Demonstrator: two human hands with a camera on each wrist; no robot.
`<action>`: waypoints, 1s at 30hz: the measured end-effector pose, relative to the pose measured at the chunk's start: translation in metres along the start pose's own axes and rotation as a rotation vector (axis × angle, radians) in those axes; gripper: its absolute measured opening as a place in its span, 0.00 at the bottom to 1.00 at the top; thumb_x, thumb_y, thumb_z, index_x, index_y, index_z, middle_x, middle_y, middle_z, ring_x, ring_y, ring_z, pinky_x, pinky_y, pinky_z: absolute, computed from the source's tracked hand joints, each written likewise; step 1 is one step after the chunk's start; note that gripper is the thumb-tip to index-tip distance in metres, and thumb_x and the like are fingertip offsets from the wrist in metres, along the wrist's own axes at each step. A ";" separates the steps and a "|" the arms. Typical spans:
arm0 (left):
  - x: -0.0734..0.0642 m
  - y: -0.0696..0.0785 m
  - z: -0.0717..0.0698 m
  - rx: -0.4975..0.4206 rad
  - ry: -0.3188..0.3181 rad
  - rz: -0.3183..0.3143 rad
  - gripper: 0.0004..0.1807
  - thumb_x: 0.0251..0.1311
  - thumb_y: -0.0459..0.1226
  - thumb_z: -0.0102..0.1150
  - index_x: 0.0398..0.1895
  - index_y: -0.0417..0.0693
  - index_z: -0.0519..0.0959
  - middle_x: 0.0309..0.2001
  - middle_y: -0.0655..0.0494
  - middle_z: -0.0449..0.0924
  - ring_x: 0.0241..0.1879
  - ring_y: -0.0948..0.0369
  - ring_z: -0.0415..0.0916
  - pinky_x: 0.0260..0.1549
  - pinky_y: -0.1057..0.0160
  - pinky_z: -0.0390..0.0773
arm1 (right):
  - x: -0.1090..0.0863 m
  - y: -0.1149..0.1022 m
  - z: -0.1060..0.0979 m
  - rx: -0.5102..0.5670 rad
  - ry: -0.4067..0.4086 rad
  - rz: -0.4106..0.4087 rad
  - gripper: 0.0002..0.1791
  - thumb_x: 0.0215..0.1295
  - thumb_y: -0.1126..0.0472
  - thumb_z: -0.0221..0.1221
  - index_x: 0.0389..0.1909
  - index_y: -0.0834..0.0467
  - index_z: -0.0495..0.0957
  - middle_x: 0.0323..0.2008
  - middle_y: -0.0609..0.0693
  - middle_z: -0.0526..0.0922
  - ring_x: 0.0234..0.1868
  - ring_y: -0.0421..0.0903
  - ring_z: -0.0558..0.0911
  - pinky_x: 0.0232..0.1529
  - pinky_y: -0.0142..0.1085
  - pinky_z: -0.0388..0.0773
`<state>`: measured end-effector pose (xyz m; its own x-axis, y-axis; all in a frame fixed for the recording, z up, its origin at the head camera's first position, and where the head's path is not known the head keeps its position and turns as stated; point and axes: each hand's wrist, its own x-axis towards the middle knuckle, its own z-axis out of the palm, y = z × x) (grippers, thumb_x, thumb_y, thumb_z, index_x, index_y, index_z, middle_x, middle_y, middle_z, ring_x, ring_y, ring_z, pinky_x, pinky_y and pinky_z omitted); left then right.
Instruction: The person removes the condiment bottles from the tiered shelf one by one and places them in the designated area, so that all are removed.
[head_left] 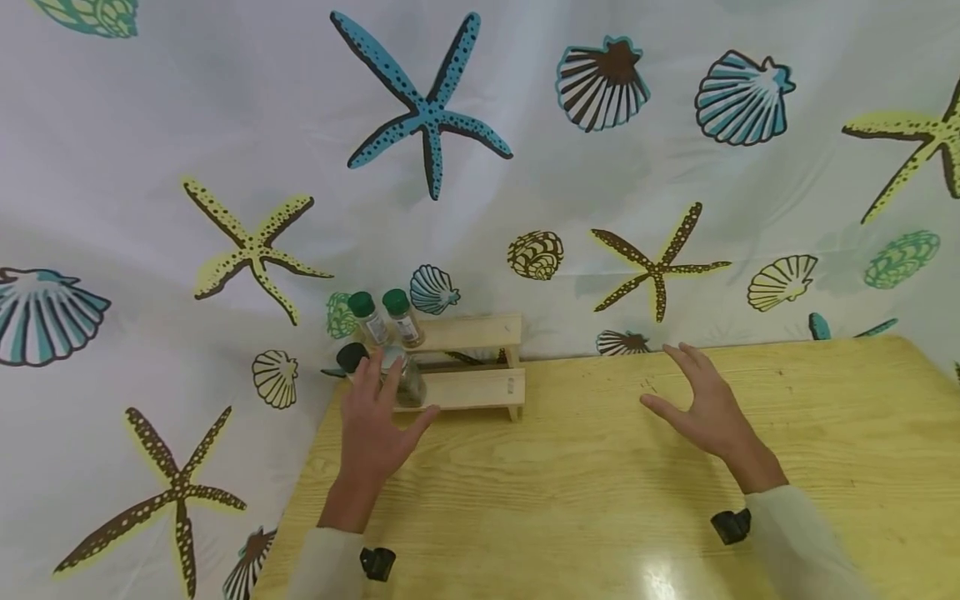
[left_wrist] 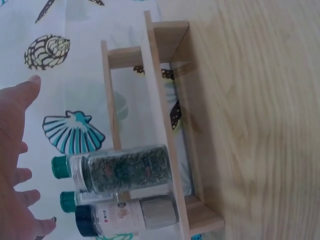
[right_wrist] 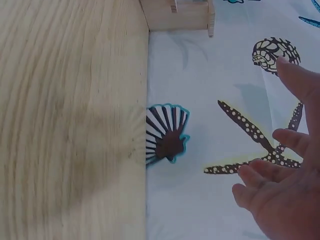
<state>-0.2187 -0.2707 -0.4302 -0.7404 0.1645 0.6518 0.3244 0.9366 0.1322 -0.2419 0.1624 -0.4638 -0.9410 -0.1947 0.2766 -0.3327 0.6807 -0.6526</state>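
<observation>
My left hand [head_left: 375,429] hovers with spread fingers over the left end of a two-step wooden rack [head_left: 472,388]. In the left wrist view that hand [left_wrist: 15,165] is apart from the jars. On the lower step stand a spice jar of green herbs [left_wrist: 130,169] and a black-lidded jar with a pale label [left_wrist: 120,218]. Two green-lidded spice jars [head_left: 370,321] [head_left: 405,321] stand upright on the upper step. To the right, my right hand [head_left: 705,412] is held above the table, fingers parted, holding nothing; the right wrist view also shows this hand [right_wrist: 285,190] touching nothing.
The light wooden table [head_left: 570,492] meets a white cloth [head_left: 510,167] printed with starfish and shells along its back and left sides. The rack stands at the table's back left corner. A black wrist camera [head_left: 731,527] sits by the right sleeve.
</observation>
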 end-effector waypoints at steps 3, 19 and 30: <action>0.008 -0.011 -0.002 -0.058 0.073 0.013 0.46 0.55 0.66 0.52 0.64 0.38 0.68 0.67 0.34 0.62 0.66 0.35 0.59 0.58 0.31 0.65 | 0.010 -0.004 0.016 0.131 -0.028 -0.021 0.39 0.63 0.48 0.61 0.71 0.57 0.57 0.70 0.65 0.56 0.69 0.66 0.58 0.61 0.66 0.63; 0.053 -0.063 -0.013 -0.358 -0.015 -0.390 0.40 0.55 0.47 0.66 0.69 0.44 0.63 0.68 0.43 0.63 0.69 0.46 0.58 0.64 0.41 0.64 | 0.055 -0.040 0.088 0.565 -0.220 0.081 0.34 0.62 0.50 0.62 0.67 0.49 0.63 0.67 0.57 0.63 0.66 0.59 0.67 0.60 0.53 0.74; 0.089 -0.085 -0.011 -0.432 -0.096 -0.595 0.47 0.53 0.57 0.64 0.72 0.47 0.58 0.69 0.49 0.64 0.68 0.52 0.61 0.65 0.48 0.66 | 0.087 -0.060 0.130 0.598 -0.265 0.128 0.29 0.62 0.56 0.63 0.64 0.49 0.67 0.64 0.59 0.66 0.61 0.58 0.72 0.53 0.51 0.78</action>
<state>-0.3057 -0.3395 -0.3751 -0.9049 -0.2885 0.3128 0.0401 0.6740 0.7376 -0.3115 0.0130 -0.4924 -0.9333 -0.3572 0.0377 -0.1219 0.2164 -0.9687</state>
